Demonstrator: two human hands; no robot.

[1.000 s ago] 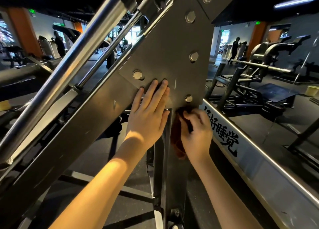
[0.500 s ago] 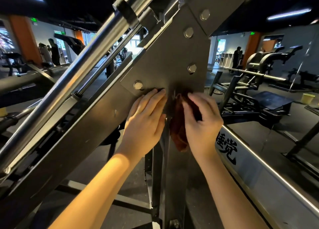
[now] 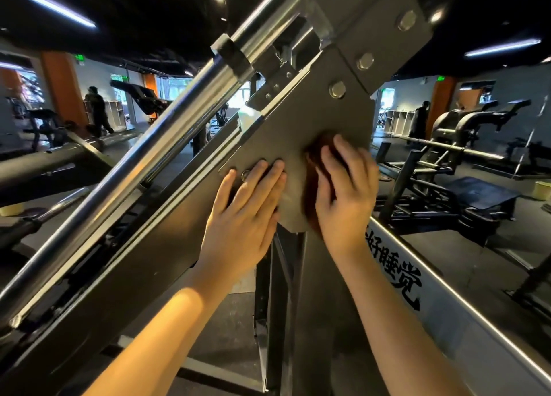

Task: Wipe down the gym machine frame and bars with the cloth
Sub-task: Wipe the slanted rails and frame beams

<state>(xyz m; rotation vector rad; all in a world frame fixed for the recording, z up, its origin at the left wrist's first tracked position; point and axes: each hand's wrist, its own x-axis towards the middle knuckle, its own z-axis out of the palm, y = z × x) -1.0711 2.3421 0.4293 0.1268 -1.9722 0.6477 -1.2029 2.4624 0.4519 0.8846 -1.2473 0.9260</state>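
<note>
The grey steel gusset plate of the gym machine frame fills the middle of the view, studded with hex bolts. A dark red-brown cloth lies against the plate under my right hand, whose fingers press it flat onto the metal. My left hand rests flat on the plate just left of it, fingers straight, partly covering a bolt. A shiny chrome bar runs diagonally from lower left to upper right beside the plate. Most of the cloth is hidden by my right hand.
A vertical steel post drops below the plate. A slanted frame beam with black printed characters runs to the lower right. Other dark gym machines stand at the right, and people stand far back on both sides.
My right hand has slid the cloth upward from the top of the post onto the plate, fingers now flatter. The left hand has stayed pressed on the plate. The view has tilted up.
</note>
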